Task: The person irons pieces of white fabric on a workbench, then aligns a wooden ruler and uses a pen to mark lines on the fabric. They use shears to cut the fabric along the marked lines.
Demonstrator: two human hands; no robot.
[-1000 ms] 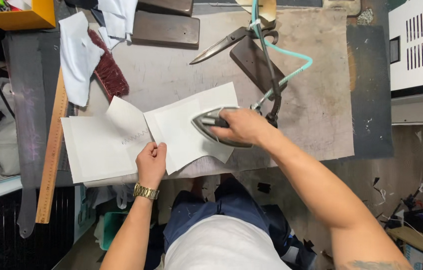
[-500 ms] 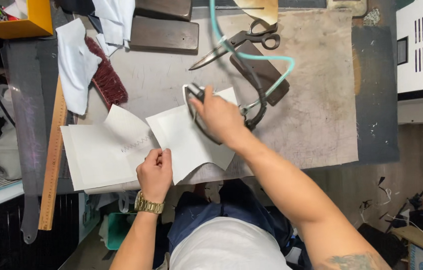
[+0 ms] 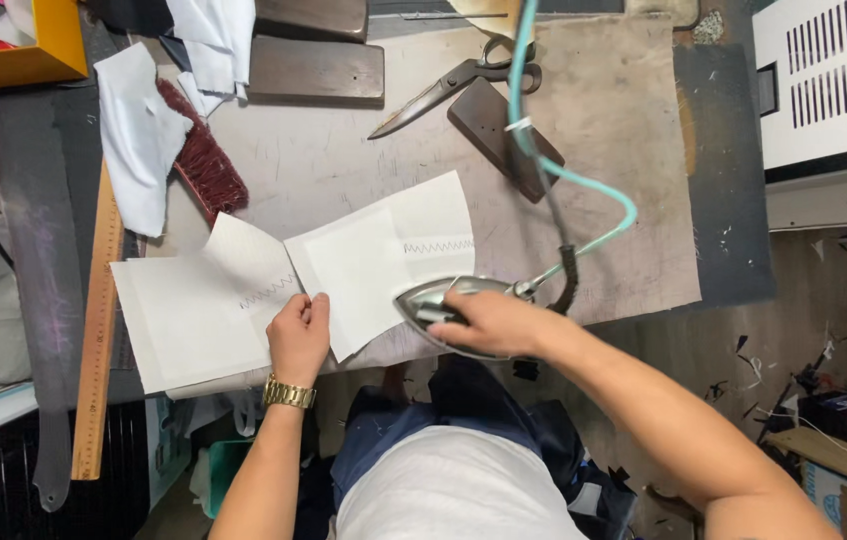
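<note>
The iron [image 3: 443,305] is gripped by its handle in the right hand [image 3: 498,322], fingers wrapped fully round it, at the near edge of the tabletop [image 3: 603,130], its nose pointing at the white fabric piece [image 3: 378,260] just beside it. That piece is pinned flat under the left hand [image 3: 298,335], fingers curled and pressing down, nothing grasped. For a clean press, the sole is best kept level, the stitched seam smoothed first, and the trailing teal cord [image 3: 543,165] kept off the cloth. Scissors [image 3: 453,82] lie well beyond the grip.
</note>
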